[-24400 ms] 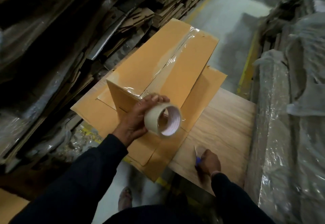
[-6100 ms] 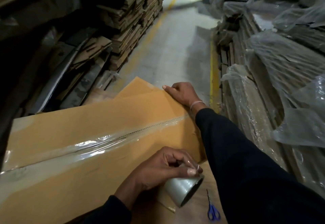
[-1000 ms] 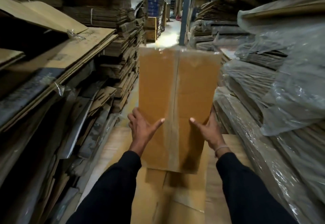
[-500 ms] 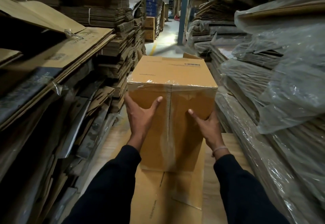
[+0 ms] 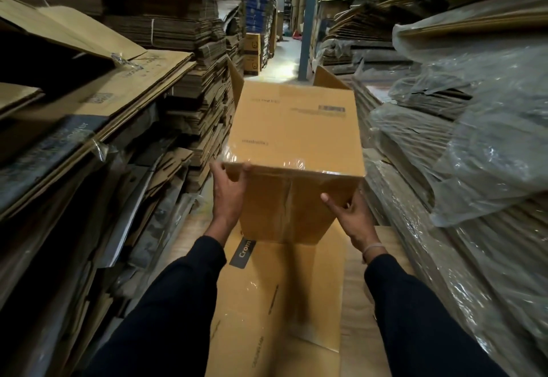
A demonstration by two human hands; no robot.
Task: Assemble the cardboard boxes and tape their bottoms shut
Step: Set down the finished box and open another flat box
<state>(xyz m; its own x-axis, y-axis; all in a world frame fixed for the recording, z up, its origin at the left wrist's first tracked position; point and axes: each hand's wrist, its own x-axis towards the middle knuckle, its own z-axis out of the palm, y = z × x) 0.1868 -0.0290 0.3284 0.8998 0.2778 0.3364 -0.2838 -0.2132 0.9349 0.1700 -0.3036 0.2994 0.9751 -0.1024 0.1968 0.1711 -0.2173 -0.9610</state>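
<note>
Holding the assembled box point(image 5: 296, 145) in the air between you, your left hand point(image 5: 228, 196) grips its near left corner with the thumb over the top edge, and your right hand point(image 5: 351, 213) clasps the lower right of the taped face. Below lies a flattened carton point(image 5: 278, 302) on the table point(image 5: 382, 258). This box looks finished; next, set it aside, clear of the stacks point(image 5: 189, 92). Its open far end is hidden, and the tape roll is out of sight.
</note>
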